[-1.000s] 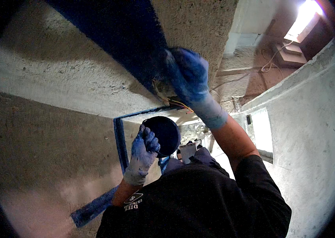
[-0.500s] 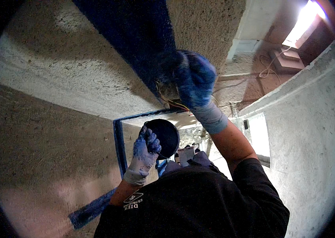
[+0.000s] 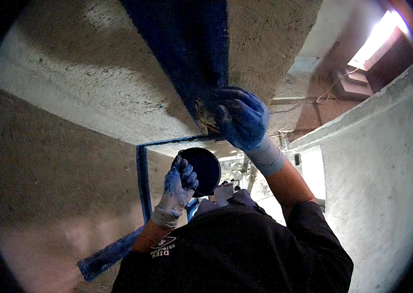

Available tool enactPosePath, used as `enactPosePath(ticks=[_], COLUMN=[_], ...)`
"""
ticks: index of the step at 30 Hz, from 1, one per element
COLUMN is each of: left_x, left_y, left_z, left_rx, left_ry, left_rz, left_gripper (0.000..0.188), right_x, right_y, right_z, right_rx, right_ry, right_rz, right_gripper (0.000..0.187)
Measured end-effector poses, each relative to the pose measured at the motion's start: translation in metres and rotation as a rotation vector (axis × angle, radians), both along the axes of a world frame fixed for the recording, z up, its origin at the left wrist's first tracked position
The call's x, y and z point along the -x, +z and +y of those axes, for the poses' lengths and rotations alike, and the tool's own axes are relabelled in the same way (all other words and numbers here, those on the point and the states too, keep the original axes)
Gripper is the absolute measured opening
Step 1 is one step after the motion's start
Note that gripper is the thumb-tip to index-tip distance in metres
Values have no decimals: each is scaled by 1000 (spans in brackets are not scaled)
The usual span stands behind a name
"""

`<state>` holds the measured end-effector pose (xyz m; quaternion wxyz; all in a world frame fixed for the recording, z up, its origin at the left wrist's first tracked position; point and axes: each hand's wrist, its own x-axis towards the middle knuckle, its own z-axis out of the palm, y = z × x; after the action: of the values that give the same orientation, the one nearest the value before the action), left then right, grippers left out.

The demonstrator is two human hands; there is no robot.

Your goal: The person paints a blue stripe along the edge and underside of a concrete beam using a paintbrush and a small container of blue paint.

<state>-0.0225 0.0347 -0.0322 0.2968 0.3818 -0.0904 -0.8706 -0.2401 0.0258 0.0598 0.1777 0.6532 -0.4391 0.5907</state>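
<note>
My left hand [image 3: 178,181], in a grey glove stained blue, is closed on the edge of a dark round bucket [image 3: 206,168]. The bucket's inside looks dark blue; its contents cannot be made out. Up at a wide blue painted band [image 3: 184,44], my right hand [image 3: 243,117] wears a glove soaked in blue. Its fingers are bent and pressed together against the band's narrow end; whatever they hold is hidden in the dark blue. Loose yellowish wires [image 3: 202,117] stick out of the surface just left of these fingers.
A thin blue painted strip [image 3: 144,183] outlines a corner at centre left, with another blue band [image 3: 106,256] lower left. Rough plaster [image 3: 60,171] fills the left side. At right stand a pale wall [image 3: 375,161] and a bright opening [image 3: 313,171]. A lit lamp [image 3: 375,39] shines upper right.
My right hand has turned and moved slightly down along the blue band, its fingers now reaching more to the left. My left hand and the bucket stay almost in place. The view has shifted slightly.
</note>
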Motion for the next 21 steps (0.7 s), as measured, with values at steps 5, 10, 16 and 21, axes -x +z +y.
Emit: enactPosePath(ticks=[5,10,16,21], left_x=[-1,1,-7,-6], left_y=[-3,7,-8,-8], left_z=[1,1,-1,0], left_rx=[5,-9,27,-1], left_ry=[9,20,19,45], left_rz=[0,-37,15,10], left_gripper=[28,31,29,28], right_x=[-10,-4,3,-4], right_y=[21,38,0,15], right_z=[1,-11,-4,2], right_rx=[-4,168,2,-24], right_ry=[-47,65,58,86], right_rz=[48,-3,20,-65], right_gripper=[18,18,12,3])
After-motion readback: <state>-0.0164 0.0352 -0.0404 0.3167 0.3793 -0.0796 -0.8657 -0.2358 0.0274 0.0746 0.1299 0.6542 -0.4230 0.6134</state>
